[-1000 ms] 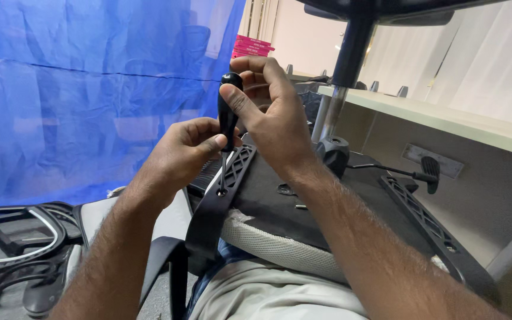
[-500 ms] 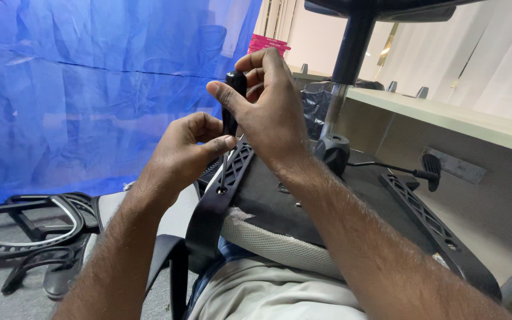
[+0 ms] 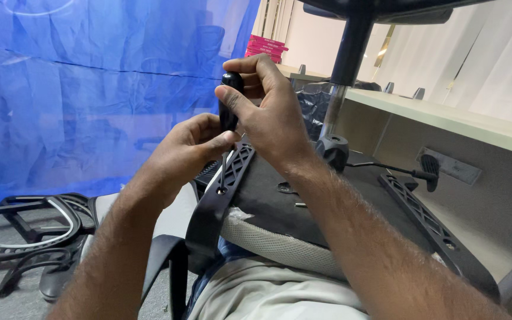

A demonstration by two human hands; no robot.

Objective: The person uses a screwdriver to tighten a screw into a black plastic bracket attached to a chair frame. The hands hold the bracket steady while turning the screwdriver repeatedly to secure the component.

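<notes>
My right hand point(image 3: 274, 115) gripped the screwdriver point(image 3: 228, 109), glossy black handle, thin shaft upright, left hand point(image 3: 188, 148) pinched its lower handle, tip met the black armrest bracket point(image 3: 217, 198).

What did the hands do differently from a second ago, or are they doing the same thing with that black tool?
Almost nothing changed. The right hand still wraps the top of the black screwdriver, and the left hand still pinches it lower down. Its tip stays in the hole of the black chair arm bracket. Only the right fingers shifted slightly on the handle. The upturned chair seat has not moved.
</notes>
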